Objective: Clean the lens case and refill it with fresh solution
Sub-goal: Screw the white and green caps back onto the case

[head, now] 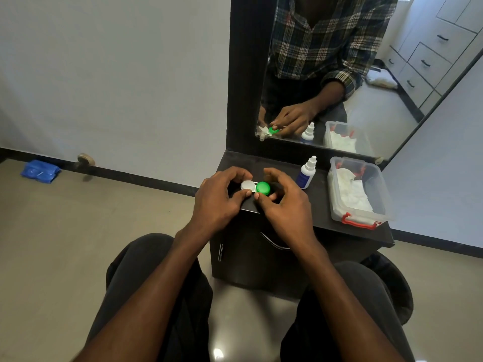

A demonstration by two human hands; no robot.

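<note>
Lens case of white plastic with one white and one green round cap (255, 188) is gripped by left hand (218, 198) and right hand (283, 202) at the dark countertop's (321, 205) near-left corner.

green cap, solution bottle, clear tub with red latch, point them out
green cap (263, 188), head view, its top face
solution bottle (304, 177), head view, its blue label
clear tub (386, 202), head view, its right wall

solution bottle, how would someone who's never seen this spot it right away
Start at the dark cabinet top under the mirror. The solution bottle stands upright there, between the right hand and the clear plastic box with red latches. It is the only small white bottle with a nozzle cap and a dark blue label.
</note>
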